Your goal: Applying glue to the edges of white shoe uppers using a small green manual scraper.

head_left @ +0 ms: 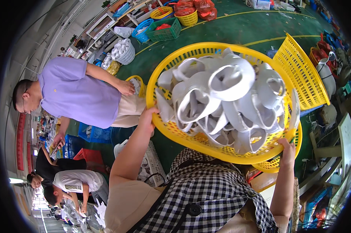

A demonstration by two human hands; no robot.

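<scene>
A round yellow plastic basket [206, 45] is held up in front of my body, heaped with white curved pieces [231, 79] that look like shoe uppers. My left hand [149, 115] is closed around the basket's left rim. At the near right, my right hand [287, 150] grips the rim too, its thumb over the edge. Both forearms reach up from below, on either side of a black-and-white checked apron [206, 194]. Part of another yellow basket [270, 167] shows beneath the held one.
A tall yellow crate [302, 73] stands at the right. To the left, a person in a lilac shirt [80, 93] is close by. Two more people work at the lower left. A white crate [158, 163] stands beside my left arm; baskets and red bags [204, 6] line the far floor.
</scene>
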